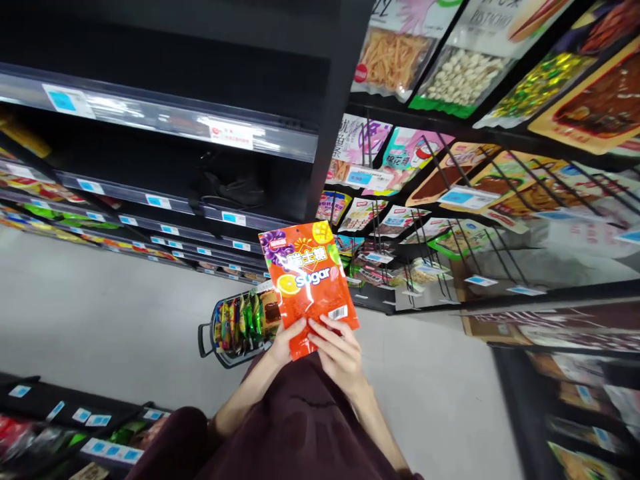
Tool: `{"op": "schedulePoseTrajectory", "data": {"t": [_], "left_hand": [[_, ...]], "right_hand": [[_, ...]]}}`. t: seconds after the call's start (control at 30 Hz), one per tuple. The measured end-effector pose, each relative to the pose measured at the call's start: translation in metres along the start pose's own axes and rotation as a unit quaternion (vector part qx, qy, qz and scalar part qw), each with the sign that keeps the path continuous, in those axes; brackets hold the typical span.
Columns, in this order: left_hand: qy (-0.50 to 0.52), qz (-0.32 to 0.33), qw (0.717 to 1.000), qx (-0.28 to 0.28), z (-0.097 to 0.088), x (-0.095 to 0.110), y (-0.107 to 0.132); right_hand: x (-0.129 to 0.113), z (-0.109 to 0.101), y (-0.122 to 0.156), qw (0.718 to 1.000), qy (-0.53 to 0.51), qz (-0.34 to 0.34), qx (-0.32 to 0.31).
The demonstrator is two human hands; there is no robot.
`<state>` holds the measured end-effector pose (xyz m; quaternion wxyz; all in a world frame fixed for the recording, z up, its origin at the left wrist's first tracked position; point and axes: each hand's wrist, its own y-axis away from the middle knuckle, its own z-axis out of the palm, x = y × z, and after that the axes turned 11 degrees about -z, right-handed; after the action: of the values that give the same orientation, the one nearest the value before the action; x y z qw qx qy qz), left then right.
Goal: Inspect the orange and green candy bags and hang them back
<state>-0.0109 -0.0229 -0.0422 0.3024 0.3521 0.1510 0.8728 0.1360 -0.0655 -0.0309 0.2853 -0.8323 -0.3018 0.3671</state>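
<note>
**Orange candy bag held up in both hands in the snack aisle**

Head view. We held an orange candy bag (307, 280) upright in front of us, just below the middle of the frame. Its printed face was toward us and a barcode sticker sat near its 5 o'clock corner. Our left hand (286, 341) pinched the bag's bottom edge at about 7 o'clock. Our right hand (341, 353) took the same edge at about 5 o'clock, fingers spread across the front. Both grips were closed on that lower hem, and the rest of the bag stood free above them.

We judged the bag light and soft, a glossy film pouch that would flex and probably slide under loose fingers, with loose pieces inside that could shift. The flat sealed edges, top or bottom, looked like the surest places to take hold, rather than the puffed middle.

At 9 o'clock from the hands a black basket (207, 340), packed with upright snack packets, stood on the grey floor (100, 313). Toward 2 o'clock, snack bags (450, 173) hung on wire hooks with blue price tags. Toward 11 o'clock ran dark shelves (165, 120).
</note>
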Motion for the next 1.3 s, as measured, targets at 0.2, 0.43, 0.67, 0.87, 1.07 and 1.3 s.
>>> {"op": "schedulePoseTrajectory", "data": {"t": [0.2, 0.43, 0.67, 0.87, 1.07, 1.3], "left_hand": [[-0.067, 0.044, 0.996, 0.028, -0.012, 0.005, -0.005], [-0.25, 0.038, 0.966, -0.048, -0.033, 0.005, -0.003], [-0.214, 0.005, 0.974, -0.068, -0.046, -0.002, 0.0], [-0.129, -0.008, 0.991, -0.023, -0.046, -0.004, 0.004], [-0.105, -0.008, 0.994, 0.01, -0.039, 0.006, 0.006], [-0.115, 0.003, 0.993, 0.023, -0.041, 0.005, 0.006]], "right_hand": [[-0.009, -0.025, -0.002, 0.994, -0.051, 0.071, -0.071], [-0.006, -0.023, -0.006, 0.916, -0.028, 0.346, 0.2], [0.026, -0.03, 0.012, 0.845, -0.176, 0.472, 0.182], [0.019, -0.017, 0.014, 0.807, -0.266, 0.511, 0.131], [0.013, -0.009, 0.006, 0.846, -0.191, 0.472, 0.156], [0.012, -0.009, 0.008, 0.866, -0.155, 0.447, 0.164]]}}
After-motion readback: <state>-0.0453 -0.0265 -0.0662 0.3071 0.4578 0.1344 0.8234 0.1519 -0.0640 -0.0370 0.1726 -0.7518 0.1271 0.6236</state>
